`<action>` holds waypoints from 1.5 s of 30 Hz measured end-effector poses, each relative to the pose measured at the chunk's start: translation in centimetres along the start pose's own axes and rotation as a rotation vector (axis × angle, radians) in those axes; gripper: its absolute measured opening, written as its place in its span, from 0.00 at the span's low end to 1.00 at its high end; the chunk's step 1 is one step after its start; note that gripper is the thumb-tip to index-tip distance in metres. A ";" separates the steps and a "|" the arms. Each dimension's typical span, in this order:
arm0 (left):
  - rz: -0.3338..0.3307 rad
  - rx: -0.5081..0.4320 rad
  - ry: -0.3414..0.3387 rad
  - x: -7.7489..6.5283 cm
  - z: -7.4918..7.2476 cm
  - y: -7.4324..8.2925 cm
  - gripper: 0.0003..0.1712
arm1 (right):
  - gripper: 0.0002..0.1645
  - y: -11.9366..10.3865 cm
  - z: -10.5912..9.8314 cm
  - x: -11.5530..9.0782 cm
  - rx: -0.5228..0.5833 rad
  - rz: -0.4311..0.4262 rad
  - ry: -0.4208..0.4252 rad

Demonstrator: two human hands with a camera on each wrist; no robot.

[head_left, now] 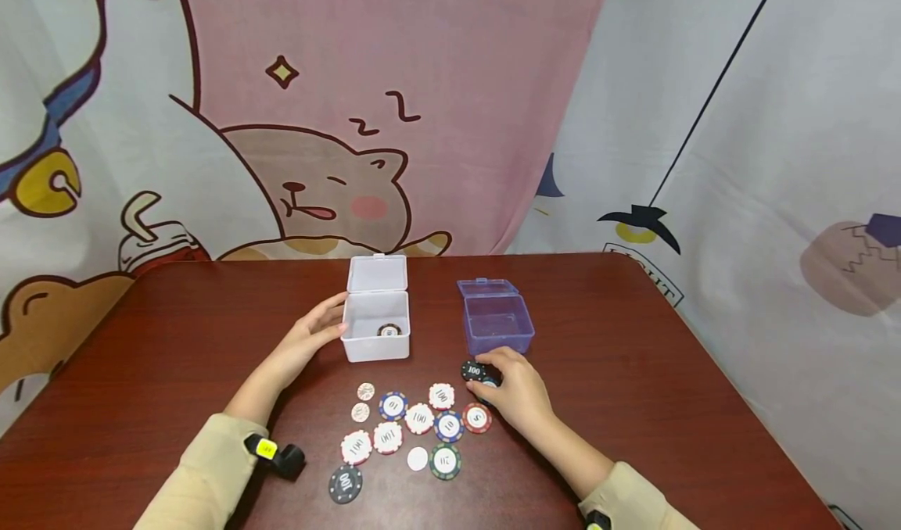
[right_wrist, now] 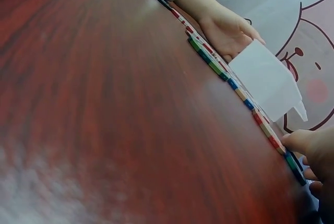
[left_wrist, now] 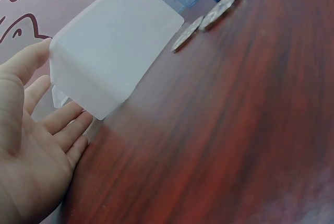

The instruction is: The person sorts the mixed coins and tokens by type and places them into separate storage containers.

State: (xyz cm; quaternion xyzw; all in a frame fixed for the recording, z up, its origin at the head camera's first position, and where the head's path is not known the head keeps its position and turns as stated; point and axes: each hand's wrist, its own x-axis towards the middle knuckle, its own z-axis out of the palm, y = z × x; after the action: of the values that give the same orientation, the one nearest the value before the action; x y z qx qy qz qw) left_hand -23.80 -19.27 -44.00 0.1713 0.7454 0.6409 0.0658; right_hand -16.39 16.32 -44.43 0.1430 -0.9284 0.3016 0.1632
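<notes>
The fingers and thumb of my left hand (head_left: 314,333) rest against the left side of an open white plastic box (head_left: 376,348), which has one dark poker chip (head_left: 389,330) inside. The left wrist view shows this hand (left_wrist: 44,135) with its fingers loosely extended along the box (left_wrist: 115,41). My right hand (head_left: 519,389) bends its thumb and index finger around the edge of a black poker chip (head_left: 473,370) marked 100. Another dark chip (head_left: 487,389) lies partly hidden under that hand. In the right wrist view, the thumb (right_wrist: 297,141) is at the row's near end.
An open purple translucent box (head_left: 498,331) stands just beyond my right hand. Several poker chips lie flat in front, including a green one (head_left: 445,461), a red one (head_left: 477,417) and a black one (head_left: 346,483). Two coins (head_left: 362,402) and a white disc (head_left: 418,458) lie among them.
</notes>
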 end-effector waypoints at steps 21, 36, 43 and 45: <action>0.003 0.007 -0.002 0.2 -0.2 -0.1 0.35 | 0.19 -0.5 0.5 0.2 -0.007 -0.021 0.029; -0.002 -0.007 -0.001 0.1 0.0 -0.3 0.35 | 0.20 -0.9 -0.2 0.1 0.053 -0.039 0.061; -0.002 -0.007 0.000 0.0 0.0 -0.1 0.35 | 0.21 -1.1 -0.4 0.2 0.085 -0.053 0.082; 0.002 -0.006 -0.002 0.0 0.0 -0.1 0.35 | 0.21 -1.2 -0.5 0.2 0.090 -0.053 0.087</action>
State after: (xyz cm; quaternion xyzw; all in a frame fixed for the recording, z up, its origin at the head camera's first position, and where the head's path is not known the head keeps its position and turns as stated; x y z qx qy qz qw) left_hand -23.81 -19.30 -44.10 0.1722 0.7432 0.6431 0.0664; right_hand -16.03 15.60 -43.38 0.1615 -0.9017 0.3447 0.2049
